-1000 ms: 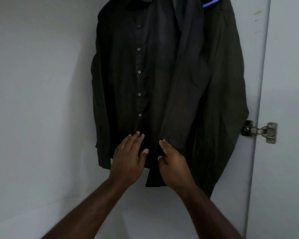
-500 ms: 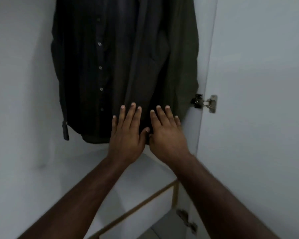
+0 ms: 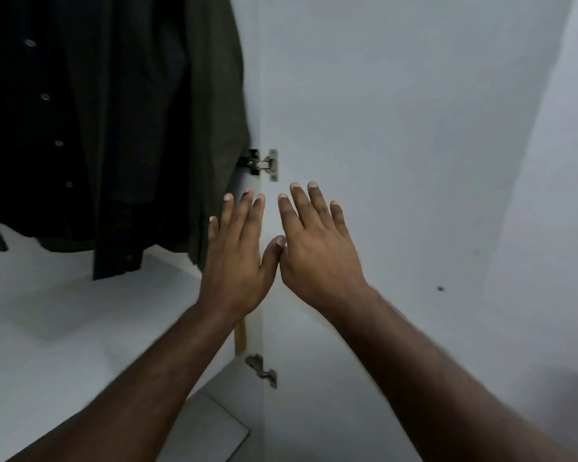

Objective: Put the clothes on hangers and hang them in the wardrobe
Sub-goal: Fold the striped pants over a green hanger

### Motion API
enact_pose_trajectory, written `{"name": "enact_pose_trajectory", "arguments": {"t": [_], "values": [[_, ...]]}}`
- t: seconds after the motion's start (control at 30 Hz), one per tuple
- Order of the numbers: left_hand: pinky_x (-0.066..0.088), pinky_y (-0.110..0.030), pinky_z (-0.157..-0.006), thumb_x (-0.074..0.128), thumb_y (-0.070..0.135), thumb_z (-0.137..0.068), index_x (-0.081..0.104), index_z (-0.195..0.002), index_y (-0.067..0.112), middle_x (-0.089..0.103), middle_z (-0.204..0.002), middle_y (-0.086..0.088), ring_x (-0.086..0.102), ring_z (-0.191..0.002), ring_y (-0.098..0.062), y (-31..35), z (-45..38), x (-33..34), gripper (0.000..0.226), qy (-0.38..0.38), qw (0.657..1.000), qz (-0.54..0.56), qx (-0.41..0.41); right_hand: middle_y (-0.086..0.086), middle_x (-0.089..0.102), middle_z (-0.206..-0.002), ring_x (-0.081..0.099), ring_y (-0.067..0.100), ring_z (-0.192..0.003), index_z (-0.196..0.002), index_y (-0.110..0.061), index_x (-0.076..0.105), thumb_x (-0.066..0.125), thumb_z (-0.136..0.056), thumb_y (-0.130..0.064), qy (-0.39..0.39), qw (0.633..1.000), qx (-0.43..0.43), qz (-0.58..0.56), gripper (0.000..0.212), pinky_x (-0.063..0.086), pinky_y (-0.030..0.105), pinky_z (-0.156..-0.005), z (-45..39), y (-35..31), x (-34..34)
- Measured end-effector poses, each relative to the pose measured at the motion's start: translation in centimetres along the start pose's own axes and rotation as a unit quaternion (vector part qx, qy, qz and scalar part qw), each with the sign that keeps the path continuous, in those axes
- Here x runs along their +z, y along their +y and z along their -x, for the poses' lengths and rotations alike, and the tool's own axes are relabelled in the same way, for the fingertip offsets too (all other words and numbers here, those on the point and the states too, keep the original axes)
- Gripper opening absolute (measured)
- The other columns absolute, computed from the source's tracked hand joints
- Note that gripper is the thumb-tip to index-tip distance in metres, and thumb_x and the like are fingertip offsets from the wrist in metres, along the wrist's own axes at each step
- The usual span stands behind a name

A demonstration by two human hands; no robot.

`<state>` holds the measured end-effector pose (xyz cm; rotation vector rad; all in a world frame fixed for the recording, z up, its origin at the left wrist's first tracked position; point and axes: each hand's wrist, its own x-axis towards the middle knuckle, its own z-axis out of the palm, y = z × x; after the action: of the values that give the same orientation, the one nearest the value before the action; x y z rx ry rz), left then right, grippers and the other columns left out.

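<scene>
Your left hand [image 3: 237, 261] and right hand [image 3: 314, 258] were spread flat, thumbs touching, beside the dark button-up shirts [image 3: 114, 128] hanging by the white wardrobe's metal hinge [image 3: 264, 163].

Pale grey-white cabinet interior, dimly and evenly lit. Open door panel [image 3: 397, 128] right of the grip, hung on a metal hinge [image 3: 262, 163] just above. Second hinge [image 3: 262, 370] below; white shelf [image 3: 80, 311] lower left.
</scene>
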<state>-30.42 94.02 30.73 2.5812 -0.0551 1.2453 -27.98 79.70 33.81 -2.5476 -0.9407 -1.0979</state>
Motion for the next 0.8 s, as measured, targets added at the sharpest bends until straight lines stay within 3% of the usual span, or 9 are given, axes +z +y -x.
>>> {"name": "enact_pose_trajectory", "arguments": {"t": [0.17, 0.37, 0.8], "values": [[0.002, -0.049, -0.126, 0.014, 0.064, -0.099, 0.01, -0.16, 0.026, -0.001, -0.168, 0.007, -0.012, -0.154, -0.013, 6.6, 0.8, 1.3, 0.072, -0.015, 0.993, 0.088, 0.07, 0.009, 0.007, -0.168, -0.006, 0.028, -0.155, -0.159, -0.013, 0.016, 0.04, -0.1, -0.02, 0.008, 0.998, 0.054, 0.035, 0.064, 0.005, 0.051, -0.125, 5.1, 3.6, -4.6], [0.002, -0.049, -0.125, 0.022, 0.054, -0.101, 0.012, -0.16, 0.024, -0.002, -0.168, 0.006, -0.012, -0.154, -0.014, 16.5, 3.3, 3.7, 0.067, -0.04, 0.968, 0.198, 0.147, 0.01, 0.01, -0.168, -0.005, 0.027, -0.155, -0.158, -0.012, 0.019, 0.043, -0.099, -0.016, -0.003, 0.986, 0.133, 0.1, 0.064, 0.008, 0.051, -0.125, 13.1, 8.1, -10.5], [0.005, -0.051, -0.126, 0.027, 0.044, -0.099, 0.02, -0.159, 0.017, 0.006, -0.168, 0.0, -0.005, -0.155, -0.019, 47.9, 11.4, 6.8, 0.066, -0.102, 0.871, 0.366, 0.311, 0.013, 0.026, -0.163, 0.014, 0.031, -0.154, -0.155, -0.008, 0.033, 0.058, -0.087, -0.01, 0.005, 0.906, 0.32, 0.278, 0.073, 0.02, 0.053, -0.122, 34.3, 21.6, -28.9]]}}
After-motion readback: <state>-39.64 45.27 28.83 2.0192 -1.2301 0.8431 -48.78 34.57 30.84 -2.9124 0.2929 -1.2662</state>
